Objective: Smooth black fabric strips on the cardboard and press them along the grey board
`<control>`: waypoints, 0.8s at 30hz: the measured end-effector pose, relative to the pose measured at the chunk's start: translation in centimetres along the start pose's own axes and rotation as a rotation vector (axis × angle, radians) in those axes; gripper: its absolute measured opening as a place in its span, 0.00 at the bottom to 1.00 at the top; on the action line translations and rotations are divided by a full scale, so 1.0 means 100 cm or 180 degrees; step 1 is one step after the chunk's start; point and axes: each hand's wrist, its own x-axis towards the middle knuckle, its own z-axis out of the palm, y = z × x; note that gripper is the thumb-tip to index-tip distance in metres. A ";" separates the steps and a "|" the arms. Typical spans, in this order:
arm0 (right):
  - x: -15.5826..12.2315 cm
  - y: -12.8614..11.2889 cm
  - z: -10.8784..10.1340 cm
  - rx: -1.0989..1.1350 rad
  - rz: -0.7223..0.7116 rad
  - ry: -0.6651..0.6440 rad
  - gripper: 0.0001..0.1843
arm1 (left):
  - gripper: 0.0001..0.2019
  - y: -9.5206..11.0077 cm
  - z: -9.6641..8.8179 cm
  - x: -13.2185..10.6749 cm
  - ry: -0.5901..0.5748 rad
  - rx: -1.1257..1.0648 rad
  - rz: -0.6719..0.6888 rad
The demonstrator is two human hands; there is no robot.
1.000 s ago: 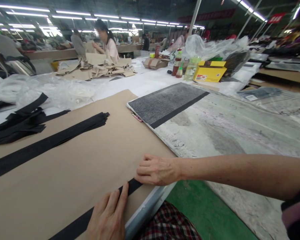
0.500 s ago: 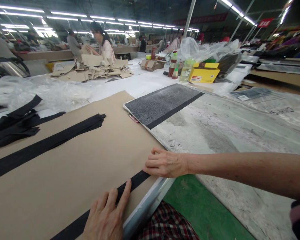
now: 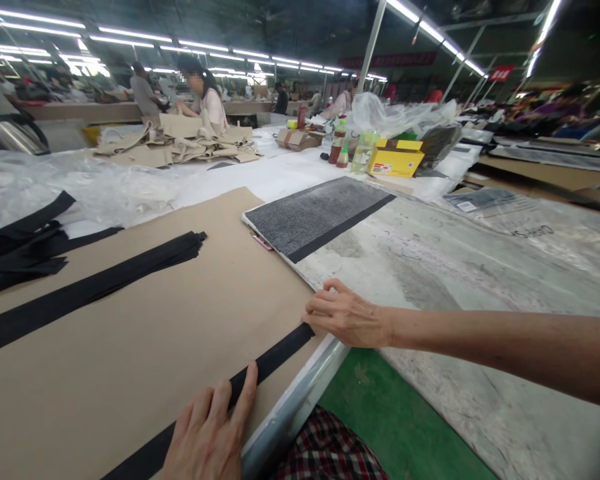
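Note:
A long black strip of fabric [image 3: 285, 351] lies along the near edge of the brown sheet. My left hand [image 3: 213, 427] rests on it with fingers spread, the index fingertip pressing near its middle. At the strip's far right end, my right hand [image 3: 347, 313] has its fingers curled and pinched on the top corner; the fingertips are partly hidden. Farther back on the sheet lies a stack of black strips [image 3: 105, 283]. To the right, a dark grey textured panel [image 3: 325, 213] with a black band along its near side lies on a stained board.
The brown sheet [image 3: 220, 287] covers the table at left; the stained board [image 3: 470, 267] spans the right. Loose black strips [image 3: 25, 250] and clear plastic [image 3: 130, 187] lie at left. Behind are beige pieces [image 3: 180, 143], bottles [image 3: 364, 152] and a yellow box [image 3: 395, 159]. A person [image 3: 210, 100] works beyond.
My right hand has shifted slightly right and up to the strip's end, uncovering more of it. The left hand stays on the strip. The view has moved a little.

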 end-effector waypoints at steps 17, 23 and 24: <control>0.029 -0.039 -0.007 0.0603 -0.0084 -0.0190 0.20 | 0.30 0.001 0.009 -0.005 0.0268 -0.0168 -0.0043; 0.036 -0.062 0.009 0.0700 0.0015 -0.0242 0.26 | 0.28 -0.003 0.010 -0.021 0.0334 -0.0273 -0.0193; 0.035 -0.063 0.012 0.0706 0.0055 -0.0214 0.26 | 0.28 -0.010 0.011 -0.029 0.0323 -0.0222 -0.0200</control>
